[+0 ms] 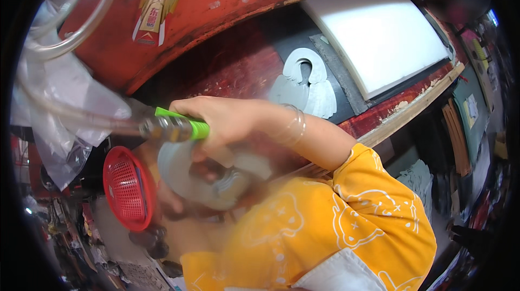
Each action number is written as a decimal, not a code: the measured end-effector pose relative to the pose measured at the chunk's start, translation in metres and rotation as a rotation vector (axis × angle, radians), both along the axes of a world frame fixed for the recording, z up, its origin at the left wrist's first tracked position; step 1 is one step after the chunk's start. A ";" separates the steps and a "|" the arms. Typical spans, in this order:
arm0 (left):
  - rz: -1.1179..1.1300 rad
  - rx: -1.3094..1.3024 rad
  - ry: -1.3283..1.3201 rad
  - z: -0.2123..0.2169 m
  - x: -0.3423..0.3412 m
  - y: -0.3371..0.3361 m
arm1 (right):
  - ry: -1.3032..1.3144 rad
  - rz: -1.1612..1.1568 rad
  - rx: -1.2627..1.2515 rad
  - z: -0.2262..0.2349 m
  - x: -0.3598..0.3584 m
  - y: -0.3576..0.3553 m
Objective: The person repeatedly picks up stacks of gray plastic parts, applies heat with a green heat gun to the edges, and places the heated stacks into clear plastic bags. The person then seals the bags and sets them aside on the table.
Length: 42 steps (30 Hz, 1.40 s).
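Note:
My right hand (pixel 219 123) is closed around a green spray gun (pixel 199 129). A metal fitting (pixel 168 128) joins its end to a hose running off to the left. Its front is hidden by my hand. Below, my left hand (pixel 170 196) holds a fan of pale grey curved pieces (pixel 176 169), partly blurred by a whitish haze. Some left fingers are hidden behind the pieces. On the dark red table beyond my right forearm lies a stack of similar U-shaped grey pieces (pixel 304 82), apart from both hands.
A white foam slab (pixel 379 36) lies on a dark board at the table's right. A red perforated basket (pixel 127 188) stands left of my left hand. Clear plastic bags (pixel 81 90) and a looped hose hang at the left. A pouch (pixel 151 23) holding a black-handled tool is on the orange panel.

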<state>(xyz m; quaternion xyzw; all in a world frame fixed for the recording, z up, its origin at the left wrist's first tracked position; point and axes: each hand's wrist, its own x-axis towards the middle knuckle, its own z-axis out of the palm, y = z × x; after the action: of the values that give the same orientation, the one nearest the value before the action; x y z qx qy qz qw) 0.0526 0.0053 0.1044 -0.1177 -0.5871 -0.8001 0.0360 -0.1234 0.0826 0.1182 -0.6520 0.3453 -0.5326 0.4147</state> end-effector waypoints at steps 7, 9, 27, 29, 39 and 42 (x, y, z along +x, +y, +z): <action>0.218 0.535 0.090 -0.066 0.023 -0.013 | 0.171 -0.740 0.080 0.001 -0.023 0.000; 0.554 0.350 0.164 -0.061 0.029 -0.016 | -0.083 -0.700 0.095 0.016 -0.037 0.022; 0.422 0.111 0.395 -0.019 0.003 -0.046 | -0.471 -0.426 -0.122 0.052 -0.018 0.052; 0.311 0.237 0.412 -0.017 0.002 -0.046 | -0.502 -0.247 -0.233 0.051 -0.013 0.054; 0.490 0.375 0.380 -0.012 -0.016 -0.035 | -0.535 -0.182 -0.123 0.050 -0.017 0.060; 0.556 0.164 0.292 -0.011 -0.016 -0.034 | -0.636 -0.201 -0.242 0.053 -0.018 0.059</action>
<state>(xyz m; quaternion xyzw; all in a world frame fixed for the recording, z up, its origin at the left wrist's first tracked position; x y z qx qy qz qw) 0.0367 -0.0290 0.0937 -0.0628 -0.5190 -0.7789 0.3465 -0.1414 0.1417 0.1716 -0.4605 0.1957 -0.7844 0.3666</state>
